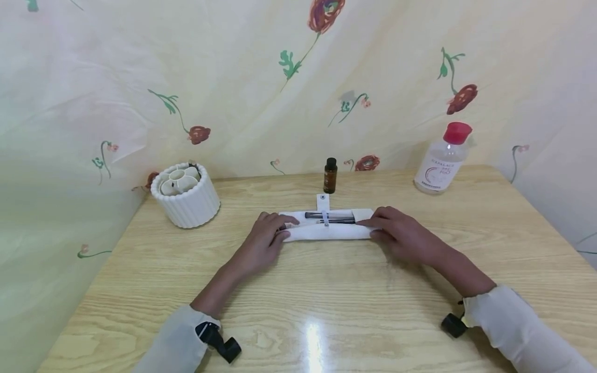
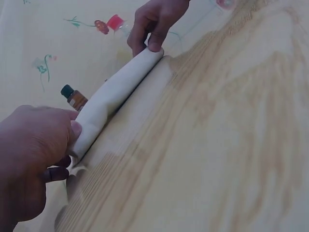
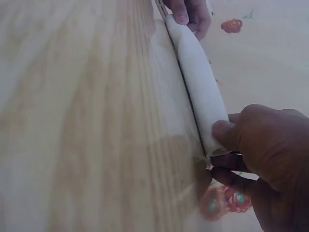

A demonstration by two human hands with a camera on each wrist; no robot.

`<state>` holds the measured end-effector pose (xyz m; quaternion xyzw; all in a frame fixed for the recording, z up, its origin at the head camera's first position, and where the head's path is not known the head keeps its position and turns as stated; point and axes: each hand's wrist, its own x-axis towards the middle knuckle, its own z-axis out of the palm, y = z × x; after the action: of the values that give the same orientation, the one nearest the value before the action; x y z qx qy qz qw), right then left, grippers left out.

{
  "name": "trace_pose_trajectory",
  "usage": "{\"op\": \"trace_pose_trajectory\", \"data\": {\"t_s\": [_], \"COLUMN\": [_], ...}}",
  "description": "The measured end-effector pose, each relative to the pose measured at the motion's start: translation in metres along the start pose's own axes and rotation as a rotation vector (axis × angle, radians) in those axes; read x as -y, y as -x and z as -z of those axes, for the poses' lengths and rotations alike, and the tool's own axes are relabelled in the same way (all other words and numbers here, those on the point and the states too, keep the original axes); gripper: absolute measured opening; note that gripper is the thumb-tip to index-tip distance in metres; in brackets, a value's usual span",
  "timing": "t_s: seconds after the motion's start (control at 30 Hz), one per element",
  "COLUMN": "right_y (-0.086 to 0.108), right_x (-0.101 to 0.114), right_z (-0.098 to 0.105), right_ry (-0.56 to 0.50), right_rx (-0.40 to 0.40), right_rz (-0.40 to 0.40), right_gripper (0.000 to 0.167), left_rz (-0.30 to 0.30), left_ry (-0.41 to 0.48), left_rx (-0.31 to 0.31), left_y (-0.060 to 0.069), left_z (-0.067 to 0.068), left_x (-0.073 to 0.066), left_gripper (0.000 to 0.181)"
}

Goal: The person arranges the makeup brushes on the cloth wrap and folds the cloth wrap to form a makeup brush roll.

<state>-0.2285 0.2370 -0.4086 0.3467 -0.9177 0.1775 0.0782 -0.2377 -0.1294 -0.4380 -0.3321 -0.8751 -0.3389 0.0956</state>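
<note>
A white roll-up brush case point(image 1: 331, 233) lies partly rolled in the middle of the table. Inside it, dark-handled brushes point(image 1: 344, 221) show beneath a narrow band. A tab with a metal snap point(image 1: 323, 201) sticks out from its far edge. My left hand point(image 1: 263, 237) grips the left end, thumb on the near roll and fingers over the inside. At the opposite end my right hand point(image 1: 404, 237) pinches the case in the same manner. Both wrist views show the rolled near edge point(image 2: 116, 89) as a smooth white tube, with a thumb pressed on each end.
Just behind the case stands a small brown bottle point(image 1: 330, 176) with a black cap. A ribbed white holder point(image 1: 188, 202) with round compartments is at the back left. Toward the back right is a clear bottle point(image 1: 438, 166) with a red cap, near the flowered cloth point(image 1: 252, 103).
</note>
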Motion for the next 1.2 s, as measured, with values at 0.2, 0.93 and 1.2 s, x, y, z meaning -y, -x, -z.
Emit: {"op": "trace_pose_trajectory", "data": {"t_s": [0.2,0.93,1.2], "right_y": [-0.011,-0.04,-0.094], "right_x": [-0.001,0.024,0.03], "right_z": [0.0,0.008,-0.011], "right_ry": [-0.083,0.205,-0.119], "right_rx": [-0.011,-0.06,-0.053], "right_rz": [-0.088,-0.134,-0.27], "right_gripper": [0.029,0.016,0.029], "left_rz": [0.025,-0.084,-0.059], "left_ry": [0.023,-0.161,-0.126], "left_rx": [-0.036,-0.096,-0.094], "left_y": [-0.004,-0.012,-0.01], "left_z": [-0.005,-0.006,-0.011], "left_x": [0.002,-0.004,0.0], "left_gripper": [0.026,0.019,0.017]}}
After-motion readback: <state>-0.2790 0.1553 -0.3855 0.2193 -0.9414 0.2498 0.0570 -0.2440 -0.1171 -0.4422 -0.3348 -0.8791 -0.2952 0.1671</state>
